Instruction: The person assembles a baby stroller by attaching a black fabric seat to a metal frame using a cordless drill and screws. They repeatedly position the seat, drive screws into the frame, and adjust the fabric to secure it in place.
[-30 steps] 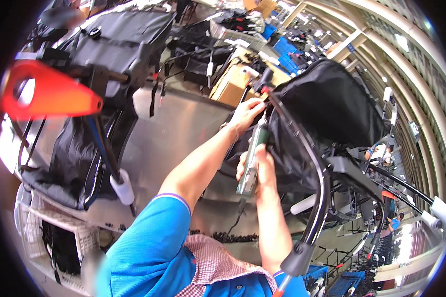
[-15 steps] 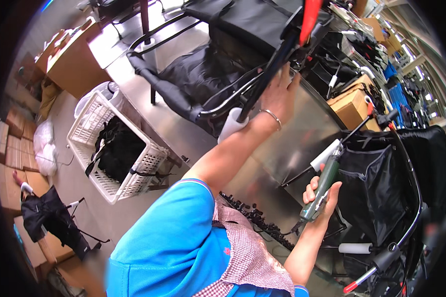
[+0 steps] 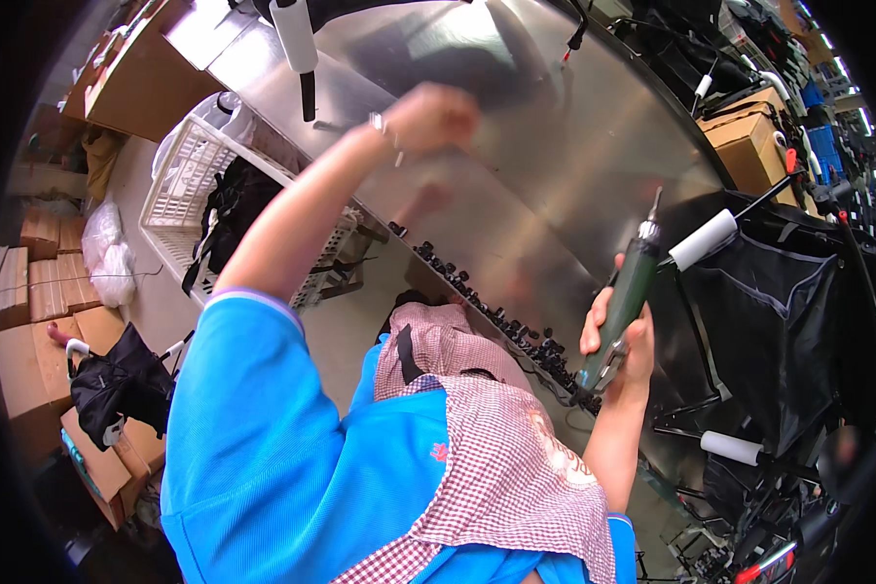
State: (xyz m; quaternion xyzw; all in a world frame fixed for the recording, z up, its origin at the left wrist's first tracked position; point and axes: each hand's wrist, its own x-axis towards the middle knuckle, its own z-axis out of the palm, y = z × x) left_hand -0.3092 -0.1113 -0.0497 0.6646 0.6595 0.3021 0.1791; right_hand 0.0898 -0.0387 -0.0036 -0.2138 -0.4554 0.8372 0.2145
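My right hand point(image 3: 625, 336) is wrapped round a dark green electric screwdriver point(image 3: 631, 287), its silver bit pointing up and away from me. Over the metal table point(image 3: 555, 127), my left hand point(image 3: 440, 119) is raised, with a bracelet at the wrist. Motion smears its fingers, so their state is unclear; no thing shows in it. At the table's top edge, a white foam sleeve point(image 3: 294, 37) on a dark tube belongs to a black-fabric frame, mostly out of view. Many small black parts point(image 3: 501, 321) line the table's near edge.
A white plastic basket point(image 3: 180, 161) with black fabric stands left of the table. To the right hangs a black fabric bag on a tube frame point(image 3: 759, 311), with white foam sleeves point(image 3: 703, 239). Cardboard boxes point(image 3: 745, 136) stand at far right, others point(image 3: 58, 282) at far left.
The black-fabric frame has gone from the table's middle to the top edge of view. My left hand has come off it and moved left. My right hand still grips the screwdriver; the view has shifted.
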